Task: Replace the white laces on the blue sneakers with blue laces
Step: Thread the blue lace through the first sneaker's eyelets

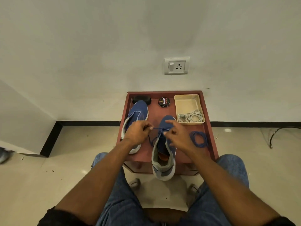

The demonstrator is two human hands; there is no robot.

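A small reddish-brown wooden bench (210, 128) stood against a white wall with one grey switch socket (177, 66). At its far edge sat a round black polish tin (164, 102) reading "Cherry", with a black oval brush (141, 99) in the far left corner. The cream plastic tray (187, 103) in the far right corner held coiled white laces (190, 117). Two blue knit sneakers lay there: one (137, 114) along the left edge, the other (163, 152) overhanging the near edge. A spare blue lace (199, 139) lay coiled by the right edge. The left hand (138, 132) fingers pinched a blue lace (158, 128) threaded in the near sneaker; the right hand (177, 134) fingers pinched its other end, forefinger extended.
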